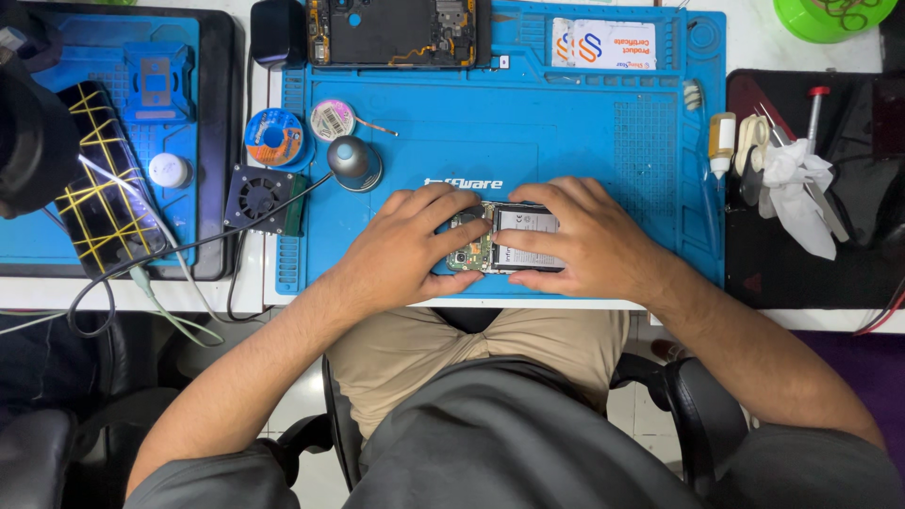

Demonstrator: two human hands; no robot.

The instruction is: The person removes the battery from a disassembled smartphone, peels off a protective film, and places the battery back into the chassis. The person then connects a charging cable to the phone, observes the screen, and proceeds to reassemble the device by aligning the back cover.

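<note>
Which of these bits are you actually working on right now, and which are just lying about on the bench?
In hand:
opened phone, gripped by left hand and right hand
blue mat beneath it

Lying about:
second opened phone
solder spool
small fan
little bottle
crumpled tissue
green tub

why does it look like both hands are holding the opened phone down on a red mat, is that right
Not quite. Both the left hand and the right hand do hold the opened phone, but the mat under it is blue, not red, as the head view shows.
</note>
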